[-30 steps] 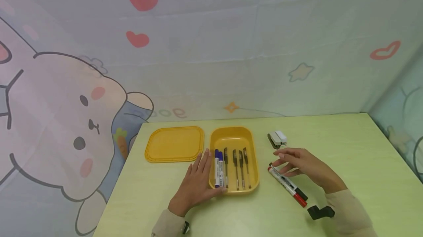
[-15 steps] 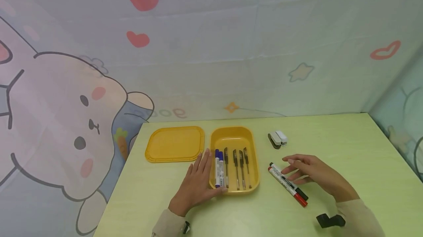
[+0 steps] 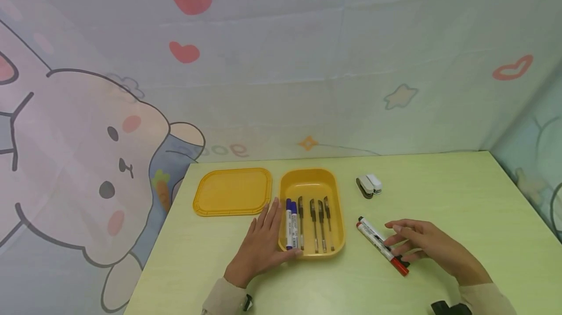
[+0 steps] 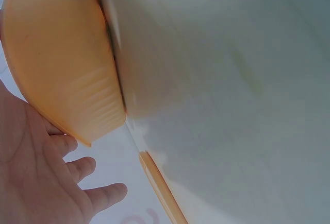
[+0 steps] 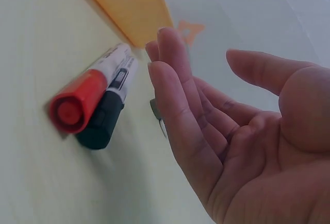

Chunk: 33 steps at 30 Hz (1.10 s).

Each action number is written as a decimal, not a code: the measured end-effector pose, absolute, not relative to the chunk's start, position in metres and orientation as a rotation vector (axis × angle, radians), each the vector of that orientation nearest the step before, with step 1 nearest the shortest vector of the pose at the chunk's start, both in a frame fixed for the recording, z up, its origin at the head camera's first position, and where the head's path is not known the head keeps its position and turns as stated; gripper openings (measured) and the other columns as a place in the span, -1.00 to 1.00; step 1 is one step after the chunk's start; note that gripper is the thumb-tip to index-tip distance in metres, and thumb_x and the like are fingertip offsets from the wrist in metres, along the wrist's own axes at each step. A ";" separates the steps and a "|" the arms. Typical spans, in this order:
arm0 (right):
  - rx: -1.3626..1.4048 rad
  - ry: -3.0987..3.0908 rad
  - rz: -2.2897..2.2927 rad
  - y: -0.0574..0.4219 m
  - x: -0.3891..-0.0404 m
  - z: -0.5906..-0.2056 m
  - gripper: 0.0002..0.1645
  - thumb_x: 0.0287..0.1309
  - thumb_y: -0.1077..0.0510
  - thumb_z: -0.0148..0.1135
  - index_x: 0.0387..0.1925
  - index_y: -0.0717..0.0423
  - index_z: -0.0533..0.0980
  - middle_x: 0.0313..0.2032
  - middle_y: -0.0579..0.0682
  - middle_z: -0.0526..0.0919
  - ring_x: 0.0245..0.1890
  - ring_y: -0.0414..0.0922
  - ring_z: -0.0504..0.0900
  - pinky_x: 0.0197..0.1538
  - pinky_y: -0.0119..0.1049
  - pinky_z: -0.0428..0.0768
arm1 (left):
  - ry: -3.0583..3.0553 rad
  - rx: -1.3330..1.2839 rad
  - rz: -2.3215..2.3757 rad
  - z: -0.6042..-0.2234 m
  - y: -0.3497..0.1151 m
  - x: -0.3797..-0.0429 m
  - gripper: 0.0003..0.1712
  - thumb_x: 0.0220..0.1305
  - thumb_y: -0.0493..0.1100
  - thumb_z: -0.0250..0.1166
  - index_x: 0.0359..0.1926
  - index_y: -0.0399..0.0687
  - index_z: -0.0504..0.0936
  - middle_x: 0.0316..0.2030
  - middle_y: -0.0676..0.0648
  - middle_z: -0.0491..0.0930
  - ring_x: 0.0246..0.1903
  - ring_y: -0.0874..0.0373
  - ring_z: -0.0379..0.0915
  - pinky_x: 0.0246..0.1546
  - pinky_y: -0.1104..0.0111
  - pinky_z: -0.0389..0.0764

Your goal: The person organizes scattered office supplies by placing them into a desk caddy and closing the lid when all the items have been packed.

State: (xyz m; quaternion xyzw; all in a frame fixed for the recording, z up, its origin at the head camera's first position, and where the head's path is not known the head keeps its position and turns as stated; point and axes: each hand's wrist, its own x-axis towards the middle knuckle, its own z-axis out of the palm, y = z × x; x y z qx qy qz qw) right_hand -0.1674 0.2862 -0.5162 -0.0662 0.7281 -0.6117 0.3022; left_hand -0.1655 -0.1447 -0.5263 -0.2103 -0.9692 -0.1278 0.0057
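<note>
My left hand (image 3: pixel 259 244) rests against the left side and near corner of a yellow plastic box (image 3: pixel 309 177), fingers extended. The left wrist view shows that hand (image 4: pixel 46 177) beside the box's outer wall (image 4: pixel 62 54). Inside the box lie two blue-capped markers (image 3: pixel 288 227) and several black-capped gel pens (image 3: pixel 321 220). My right hand (image 3: pixel 432 246) hovers just right of a red marker (image 3: pixel 379 246) and a black marker (image 3: pixel 370 228), which lie side by side on the table. Loosely bent and holding nothing, its fingers partly hide the black marker in the head view.
Left of the box lies a flat yellow lid (image 3: pixel 232 191). Two small staplers (image 3: pixel 369 185) sit together at the back right of the box. A printed cloth (image 3: pixel 281 61) hangs behind the pale green table (image 3: pixel 456 183).
My right hand has moved right and toward the near edge, along the markers. The black marker now lies closer against the red one than a second ago. My left hand stays put.
</note>
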 end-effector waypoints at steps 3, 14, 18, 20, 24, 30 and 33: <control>-0.169 1.924 -1.620 0.291 -0.162 -0.520 -0.24 0.55 -0.16 -0.03 0.46 0.32 0.24 0.10 0.21 0.69 -0.02 0.10 0.72 -0.04 -0.09 0.70 | -3.034 -0.658 -0.406 -0.526 -0.145 -0.165 0.39 0.14 0.71 0.01 0.65 -0.05 -0.26 0.64 -0.08 -0.29 0.59 -0.17 -0.24 0.40 -0.24 0.17; -0.163 1.833 -1.684 0.302 -0.149 -0.530 -0.26 0.58 -0.11 -0.06 0.47 0.37 0.21 0.06 0.25 0.70 -0.05 0.15 0.74 -0.04 -0.04 0.71 | -3.033 -0.656 -0.415 -0.524 -0.144 -0.165 0.38 0.15 0.69 0.03 0.65 0.03 -0.35 0.64 -0.08 -0.29 0.59 -0.16 -0.24 0.40 -0.25 0.16; -0.167 1.817 -1.689 0.306 -0.146 -0.534 -0.26 0.59 -0.10 -0.08 0.47 0.39 0.20 0.06 0.25 0.71 -0.06 0.15 0.74 -0.06 -0.05 0.72 | -3.037 -0.656 -0.403 -0.525 -0.144 -0.165 0.37 0.15 0.70 0.01 0.63 0.11 -0.44 0.64 -0.07 -0.30 0.60 -0.15 -0.25 0.40 -0.25 0.16; -0.176 1.809 -1.691 0.307 -0.145 -0.536 -0.27 0.60 -0.09 -0.10 0.47 0.40 0.19 0.08 0.26 0.70 -0.05 0.17 0.74 -0.05 -0.05 0.72 | -3.035 -0.658 -0.395 -0.525 -0.144 -0.165 0.37 0.15 0.71 0.00 0.63 0.11 -0.45 0.64 -0.08 -0.30 0.60 -0.16 -0.25 0.40 -0.25 0.17; -0.171 1.819 -1.690 0.309 -0.144 -0.538 -0.27 0.61 -0.09 -0.12 0.48 0.39 0.19 0.08 0.25 0.70 -0.05 0.17 0.74 -0.05 -0.06 0.72 | -3.032 -0.657 -0.397 -0.525 -0.144 -0.165 0.38 0.14 0.71 0.01 0.63 0.10 -0.44 0.64 -0.09 -0.28 0.59 -0.17 -0.24 0.40 -0.24 0.18; -0.167 1.825 -1.696 0.312 -0.143 -0.537 -0.27 0.61 -0.09 -0.11 0.49 0.37 0.17 0.09 0.26 0.69 -0.04 0.18 0.74 -0.04 -0.05 0.71 | -3.044 -0.645 -0.410 -0.527 -0.144 -0.166 0.39 0.13 0.72 0.00 0.62 0.13 -0.46 0.64 -0.07 -0.31 0.60 -0.15 -0.26 0.41 -0.23 0.15; -0.149 1.833 -1.696 0.314 -0.143 -0.536 -0.27 0.60 -0.09 -0.09 0.49 0.36 0.19 0.09 0.24 0.70 -0.05 0.16 0.74 -0.04 -0.05 0.72 | -3.047 -0.643 -0.409 -0.526 -0.144 -0.166 0.39 0.13 0.73 -0.01 0.63 0.10 -0.43 0.64 -0.06 -0.32 0.60 -0.14 -0.27 0.42 -0.23 0.14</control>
